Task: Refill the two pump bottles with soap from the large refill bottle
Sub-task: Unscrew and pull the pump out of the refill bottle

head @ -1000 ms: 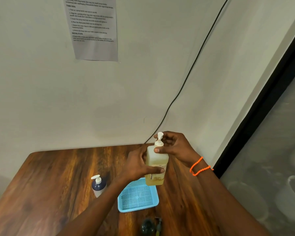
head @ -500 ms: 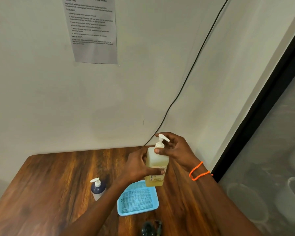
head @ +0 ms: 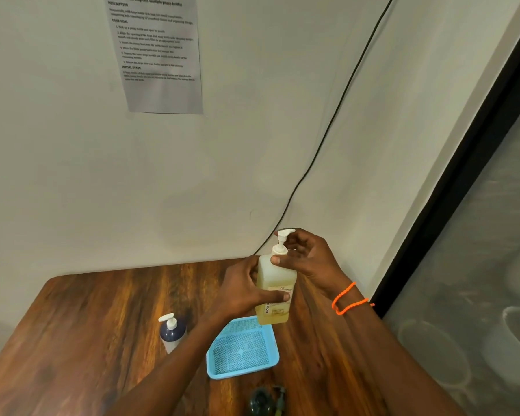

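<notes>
A tall pale yellow soap bottle (head: 278,283) with a white pump top is held upright in the air above the table. My left hand (head: 246,288) wraps around its body from the left. My right hand (head: 308,259) grips the white pump collar at the neck, thumb in front, fingers curled behind the pump head. A small dark blue pump bottle (head: 171,332) with a white pump stands on the table to the left. At the near table edge stands a dark bottle (head: 261,400) with a dark pump lying beside it, both partly cut off.
A light blue mesh tray (head: 240,349) lies on the wooden table (head: 87,325) just below the held bottle. A black cable (head: 327,130) runs down the wall behind. A printed sheet (head: 156,52) hangs on the wall. A dark frame and glass pane stand at the right.
The pump head on the yellow bottle has turned, its spout now pointing right. My right hand has shifted its grip around the collar. The bottle stays at about the same height.
</notes>
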